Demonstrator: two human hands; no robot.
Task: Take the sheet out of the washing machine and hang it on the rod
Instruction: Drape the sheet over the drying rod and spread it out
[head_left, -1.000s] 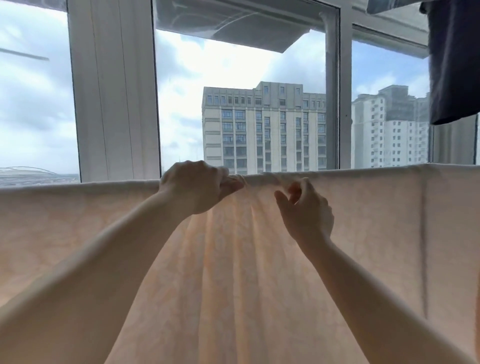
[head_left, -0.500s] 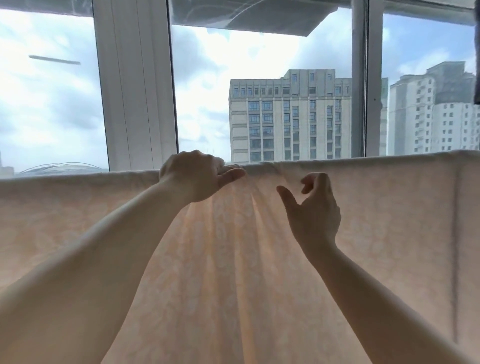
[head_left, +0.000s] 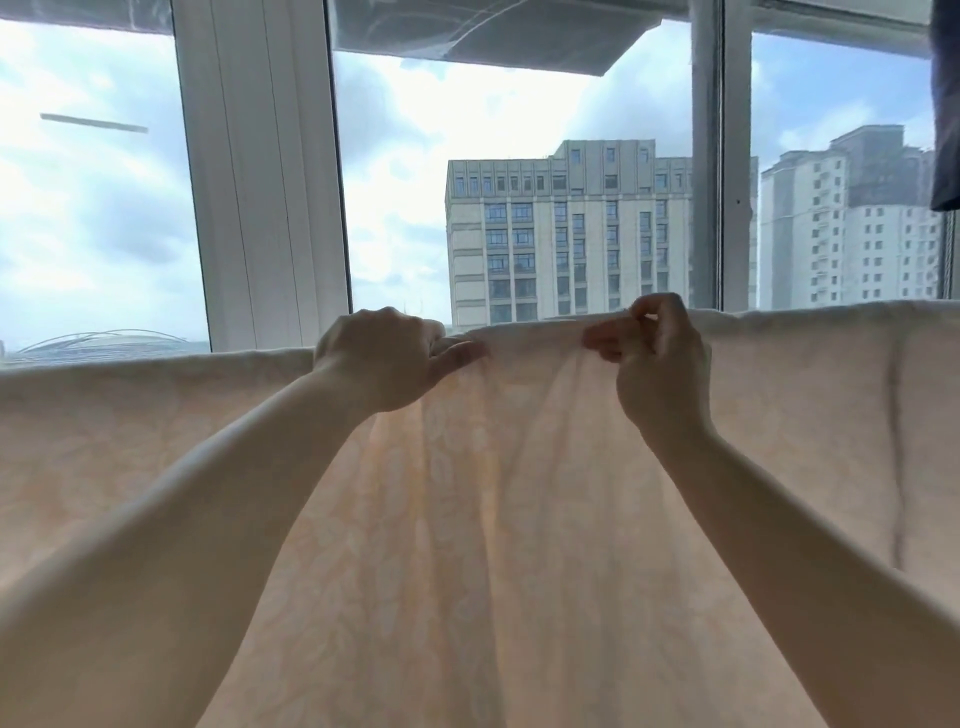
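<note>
The wide pale peach cotton sheet with a faint leaf pattern hangs in front of me and fills the lower half of my view. Its top edge is folded over a horizontal line where the rod must be, but the rod itself is hidden under the cloth. Behind it stands the big window with white frames, and through the glass I see a beige high-rise building under a cloudy sky. A dark piece of cloth hangs at the upper right corner. My left hand grips the top edge of the sheet with curled fingers. My right hand pinches the same edge, near the left one, between thumb and fingertips.
</note>
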